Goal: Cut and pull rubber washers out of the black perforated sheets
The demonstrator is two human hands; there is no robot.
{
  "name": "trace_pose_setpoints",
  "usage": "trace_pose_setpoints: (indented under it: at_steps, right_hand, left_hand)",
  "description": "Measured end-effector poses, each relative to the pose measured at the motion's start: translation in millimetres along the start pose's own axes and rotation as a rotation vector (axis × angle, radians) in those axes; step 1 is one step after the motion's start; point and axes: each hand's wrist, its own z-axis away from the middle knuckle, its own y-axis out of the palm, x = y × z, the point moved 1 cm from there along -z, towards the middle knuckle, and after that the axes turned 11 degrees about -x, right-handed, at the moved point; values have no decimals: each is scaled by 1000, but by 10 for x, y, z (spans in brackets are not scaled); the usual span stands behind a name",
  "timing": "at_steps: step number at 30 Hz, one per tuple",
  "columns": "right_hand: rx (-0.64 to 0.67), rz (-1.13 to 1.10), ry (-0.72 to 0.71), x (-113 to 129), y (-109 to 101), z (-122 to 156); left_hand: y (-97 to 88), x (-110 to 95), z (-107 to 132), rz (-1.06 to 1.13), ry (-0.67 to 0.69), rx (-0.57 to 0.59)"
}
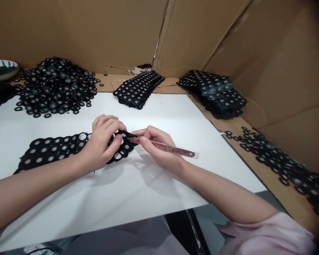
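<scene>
A black sheet of joined rubber-like rings [49, 151] lies across the white board, some of its holes showing white. My left hand [105, 140] is closed on the right part of this sheet, with the thumb on top and the sheet's end slightly raised. In my right hand [159, 145] is a slim red pointed tool [175, 150] with pale lettering, gripped like a pen. Its dark tip meets the right end of the sheet, close to my left thumb. Whether it is a knife or another tool, I cannot tell.
A heap of loose black rings [57, 86] stands at the back left, near a patterned bowl [5, 72]. Stacked ring sheets [138, 88] and another stack [215, 92] lie behind. More rings [279, 157] line the right. Cardboard walls [95, 32] enclose the white board [196, 117].
</scene>
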Motion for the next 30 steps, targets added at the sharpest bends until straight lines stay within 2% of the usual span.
trace_pose_setpoints:
  at_steps: [4, 10, 14, 17, 20, 22, 25, 27, 30]
  right_hand:
    - [-12, -15, 5, -3, 24, 10]
    - [22, 144, -37, -33, 40, 10]
    - [43, 294, -60, -97, 78, -21]
    - [1, 387, -81, -137, 117, -59]
    - [-21, 379, -96, -140, 135, -88]
    - [-51, 325, -78, -121, 122, -96]
    - [-71, 143, 28, -77, 84, -91]
    - [-38, 31, 90, -48, 59, -85]
    - [13, -1, 95, -21, 23, -90]
  left_hand:
    - [-8, -9, -8, 43, -123, 19]
    - [33, -28, 5, 190, -383, 126]
    - [62, -48, 28, 234, -521, 142]
    - [70, -81, 39, 180, -512, 133]
    - [75, -102, 44, 135, -474, 140]
    - [79, -99, 44, 117, -451, 142]
    - [81, -72, 35, 99, -445, 111]
    - [80, -48, 29, 119, -485, 84]
    - [79, -20, 25, 194, -537, 64]
